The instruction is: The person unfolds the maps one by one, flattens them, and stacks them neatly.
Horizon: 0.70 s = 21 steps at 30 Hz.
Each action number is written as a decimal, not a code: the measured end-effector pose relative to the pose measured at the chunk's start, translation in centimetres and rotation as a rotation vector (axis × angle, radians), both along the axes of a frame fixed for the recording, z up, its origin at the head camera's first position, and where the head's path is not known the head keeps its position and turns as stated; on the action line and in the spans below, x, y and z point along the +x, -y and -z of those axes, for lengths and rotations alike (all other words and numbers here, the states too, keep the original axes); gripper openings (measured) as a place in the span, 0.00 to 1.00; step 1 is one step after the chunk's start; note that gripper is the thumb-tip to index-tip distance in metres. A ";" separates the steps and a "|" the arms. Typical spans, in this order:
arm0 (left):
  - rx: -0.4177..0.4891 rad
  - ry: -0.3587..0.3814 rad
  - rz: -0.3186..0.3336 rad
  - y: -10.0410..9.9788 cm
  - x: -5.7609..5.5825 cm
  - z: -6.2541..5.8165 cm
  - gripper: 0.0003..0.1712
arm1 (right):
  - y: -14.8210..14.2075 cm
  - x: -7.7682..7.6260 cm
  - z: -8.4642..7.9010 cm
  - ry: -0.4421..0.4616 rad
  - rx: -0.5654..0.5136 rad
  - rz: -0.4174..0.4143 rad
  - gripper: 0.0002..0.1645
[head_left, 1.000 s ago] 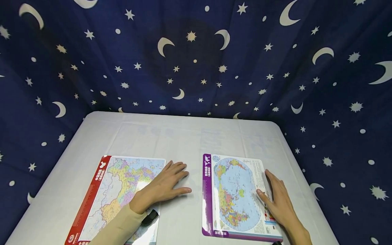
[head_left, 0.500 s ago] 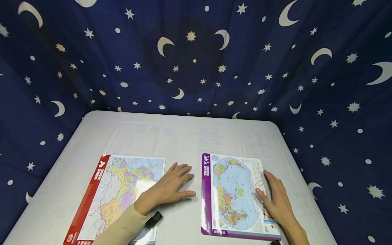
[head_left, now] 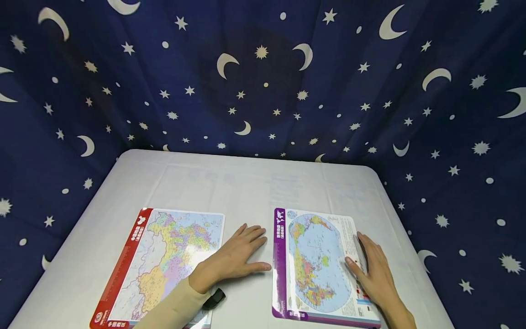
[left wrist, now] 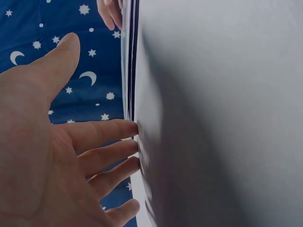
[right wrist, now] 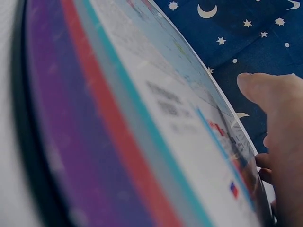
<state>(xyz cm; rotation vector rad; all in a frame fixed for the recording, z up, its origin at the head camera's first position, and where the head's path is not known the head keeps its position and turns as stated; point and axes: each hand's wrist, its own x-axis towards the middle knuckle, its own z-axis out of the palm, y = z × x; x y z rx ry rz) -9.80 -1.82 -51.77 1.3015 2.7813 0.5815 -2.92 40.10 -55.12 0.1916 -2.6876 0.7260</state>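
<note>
A world map board (head_left: 318, 265) with a purple border lies on the table. My right hand (head_left: 376, 274) rests at its right side, thumb over the map's margin and straight fingers along the edge. In the right wrist view the thumb (right wrist: 270, 92) shows beside the stacked coloured layers (right wrist: 118, 142) under the map. Between the two maps is my left hand (head_left: 238, 256), fingers spread and holding nothing. Its fingertips (left wrist: 128, 127) meet the white surface in the left wrist view, and its thumb points towards the purple border. A red-bordered map board (head_left: 176, 256) lies under the left forearm.
A white cloth covers the table (head_left: 246, 187), which has rounded far corners. Dark blue curtains (head_left: 263, 91) with moons and stars hang behind and at both sides. A black strap piece (head_left: 213, 299) sits at the left wrist.
My left hand has slid right, off the red-bordered map's edge and closer to the purple-bordered one. The right hand stays by the world map. The head view has shifted slightly.
</note>
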 end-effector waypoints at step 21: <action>0.018 0.024 0.010 -1.2 0.8 0.0 0.50 | 0.0 0.1 -0.1 0.005 -0.023 -0.001 0.52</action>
